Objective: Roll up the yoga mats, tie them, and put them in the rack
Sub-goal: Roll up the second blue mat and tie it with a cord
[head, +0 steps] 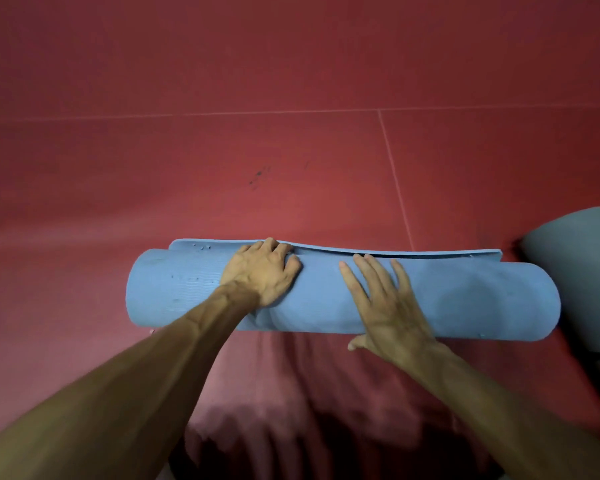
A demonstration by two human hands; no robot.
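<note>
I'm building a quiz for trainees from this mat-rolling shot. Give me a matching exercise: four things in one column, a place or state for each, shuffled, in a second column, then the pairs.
Column one:
1 blue mat
2 left hand
3 right hand
4 grey mat

Column two:
A at the view's right edge
B flat on the roll, fingers straight
C nearly rolled, last flap loose on the far side
D fingers curled at the flap

Pairs: 1-C; 2-D; 3-B; 4-A.
</note>
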